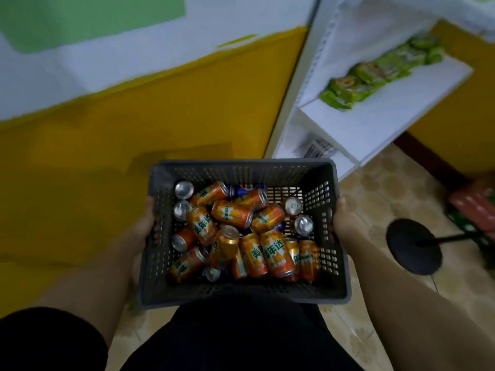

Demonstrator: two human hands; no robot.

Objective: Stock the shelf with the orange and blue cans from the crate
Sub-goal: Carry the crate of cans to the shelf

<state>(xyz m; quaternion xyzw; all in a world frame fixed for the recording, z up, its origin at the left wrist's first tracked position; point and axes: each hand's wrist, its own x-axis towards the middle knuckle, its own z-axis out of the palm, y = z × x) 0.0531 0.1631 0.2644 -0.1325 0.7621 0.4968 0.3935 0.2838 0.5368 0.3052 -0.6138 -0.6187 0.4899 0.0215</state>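
The person carries the grey crate [242,234] at waist height, left hand [146,224] and right hand [341,222] each with its grip curled over a side rim. Orange cans [231,213] lie jumbled inside, a blue can [247,188] near the far wall. The white shelf [375,113], beyond the crate's far right corner, holds green packets [375,73].

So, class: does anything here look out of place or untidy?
Yes. The cans in the crate lie jumbled, most on their sides and a few upright, with blue ones half buried. On the shelf, the green packets sprawl in a loose row. Nothing looks spilled or damaged.
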